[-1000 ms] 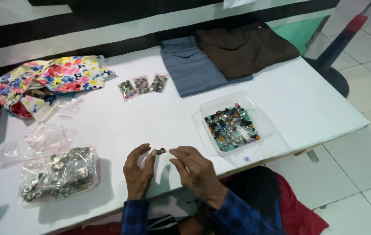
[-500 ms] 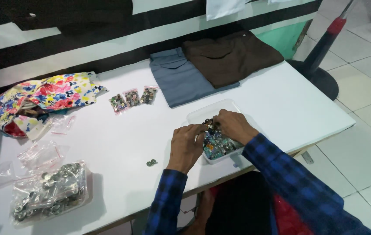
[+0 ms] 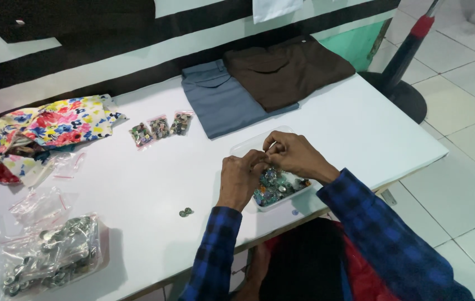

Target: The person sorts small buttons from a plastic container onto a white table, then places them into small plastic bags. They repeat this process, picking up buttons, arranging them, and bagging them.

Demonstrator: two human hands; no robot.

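Both my hands meet over a clear plastic tray filled with several small colourful buttons, near the table's front edge. My left hand and my right hand press their fingertips together just above the tray. They pinch something small, too tiny to identify. Blue checked sleeves cover both my forearms. Left of my left hand, a small pair of metal buttons lies loose on the white table.
A bag of metal buttons lies front left, with empty clear bags behind it. Three small filled packets sit mid-table beside floral fabric. Folded grey and brown garments lie at the back. A red-and-black pole stands at the right.
My hands have moved from the table's front middle rightward to the tray. The small metal buttons they held now lie on the table.
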